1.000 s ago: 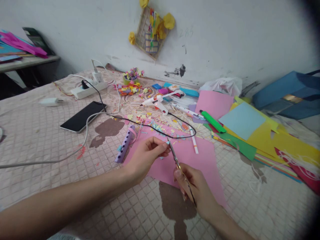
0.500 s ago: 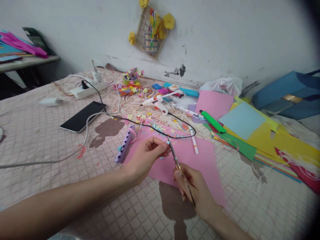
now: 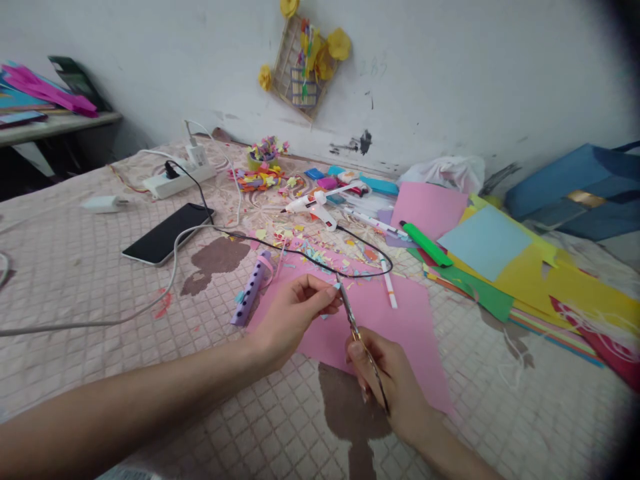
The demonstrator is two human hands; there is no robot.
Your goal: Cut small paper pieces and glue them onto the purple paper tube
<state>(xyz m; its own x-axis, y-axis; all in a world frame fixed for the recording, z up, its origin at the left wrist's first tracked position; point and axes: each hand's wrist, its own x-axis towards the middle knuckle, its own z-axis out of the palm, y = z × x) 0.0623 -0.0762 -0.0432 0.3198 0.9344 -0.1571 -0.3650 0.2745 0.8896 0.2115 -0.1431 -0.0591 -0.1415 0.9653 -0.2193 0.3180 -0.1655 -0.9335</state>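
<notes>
Over a pink sheet of paper, my left hand pinches a tiny light blue paper piece between thumb and fingertips. My right hand is closed around the handles of a pair of scissors. Their blades point away from me, tips beside the blue piece; I cannot tell if they touch it. Small paper scraps lie scattered along the sheet's far side. To the left of my left hand lies a purple paper tube with black dots.
Past the scraps lies a white glue gun, its black cord looping across the sheet. A phone and a power strip are on the left. Coloured papers and a green marker lie right, near a blue bag.
Hardly anything differs. Both hands and the scissors keep almost the same place, and the whole view has shifted very slightly.
</notes>
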